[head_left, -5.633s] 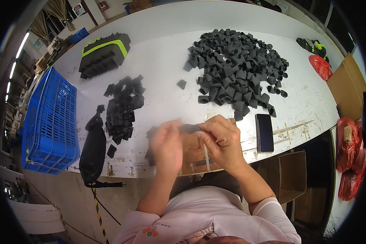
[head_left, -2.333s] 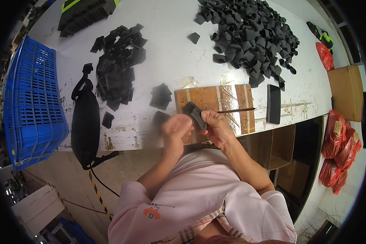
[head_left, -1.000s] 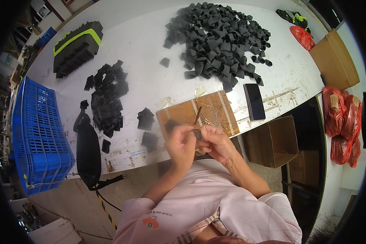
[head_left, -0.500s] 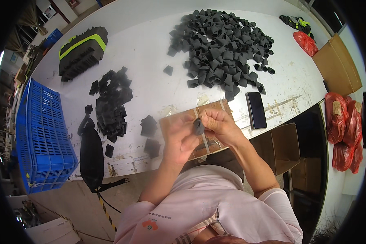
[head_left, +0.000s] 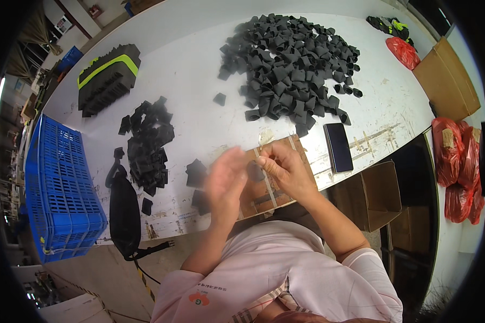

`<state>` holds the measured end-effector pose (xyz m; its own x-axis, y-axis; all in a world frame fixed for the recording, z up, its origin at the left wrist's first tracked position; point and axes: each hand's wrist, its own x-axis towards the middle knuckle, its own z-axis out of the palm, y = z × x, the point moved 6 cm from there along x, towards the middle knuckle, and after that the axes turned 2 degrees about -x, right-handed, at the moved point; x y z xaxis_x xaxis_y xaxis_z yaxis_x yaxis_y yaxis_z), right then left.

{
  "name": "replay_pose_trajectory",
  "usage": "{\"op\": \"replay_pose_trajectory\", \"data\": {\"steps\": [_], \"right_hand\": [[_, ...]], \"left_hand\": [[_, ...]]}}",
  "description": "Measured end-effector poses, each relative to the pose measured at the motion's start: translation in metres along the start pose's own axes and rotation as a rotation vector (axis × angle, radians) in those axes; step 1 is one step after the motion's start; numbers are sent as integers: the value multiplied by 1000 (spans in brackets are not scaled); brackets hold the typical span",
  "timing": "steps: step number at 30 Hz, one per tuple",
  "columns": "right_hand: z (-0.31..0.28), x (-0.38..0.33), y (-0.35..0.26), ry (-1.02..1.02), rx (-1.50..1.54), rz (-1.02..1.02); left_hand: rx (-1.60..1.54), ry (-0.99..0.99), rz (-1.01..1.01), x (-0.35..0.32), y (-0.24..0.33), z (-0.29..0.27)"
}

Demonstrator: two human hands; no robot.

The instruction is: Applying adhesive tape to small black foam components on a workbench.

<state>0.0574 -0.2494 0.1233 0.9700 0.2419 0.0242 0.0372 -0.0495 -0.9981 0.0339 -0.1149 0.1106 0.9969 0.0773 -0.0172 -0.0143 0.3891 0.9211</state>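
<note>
My right hand (head_left: 286, 168) pinches a small black fabric piece (head_left: 255, 171) between thumb and fingertips, above a flat cardboard sheet (head_left: 262, 195) at the table's near edge. Close to its left side is my left hand (head_left: 225, 176), raised and smeared by motion; whether its fingers hold anything does not show. Two small stacks of black fabric pieces (head_left: 196, 173) lie just left of that hand, partly covered by it. Farther back spreads a large heap of black fabric loops (head_left: 302, 70), with one loose piece (head_left: 219, 99) at its left.
A phone (head_left: 338, 147) lies right of the cardboard. To the left are a loose pile of black pieces (head_left: 150, 142), a black pouch (head_left: 125, 212), a blue crate (head_left: 64, 188) and a bundle with a yellow-green band (head_left: 109, 81). Red bags (head_left: 451, 153) and cardboard boxes (head_left: 374, 196) stand right.
My left hand has moved left, away from the fabric piece and my right hand. The right hand still pinches the piece, now a little farther left and flatter to view.
</note>
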Motion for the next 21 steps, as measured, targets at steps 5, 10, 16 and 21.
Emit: {"op": "replay_pose_trajectory", "data": {"steps": [5, 10, 16, 21], "right_hand": [[-10, -25, -33, 199, -426, -413], [4, -28, -48, 245, -547, -581], [9, -25, -54, 349, -636, -641], [7, -26, -49, 293, -679, -690]], "left_hand": [[457, -296, 430, 6, 38, 21], [224, -37, 380, 1, 27, 11], [-379, -34, 29, 6, 20, 7], [-386, -93, 20, 0, 12, 5]]}}
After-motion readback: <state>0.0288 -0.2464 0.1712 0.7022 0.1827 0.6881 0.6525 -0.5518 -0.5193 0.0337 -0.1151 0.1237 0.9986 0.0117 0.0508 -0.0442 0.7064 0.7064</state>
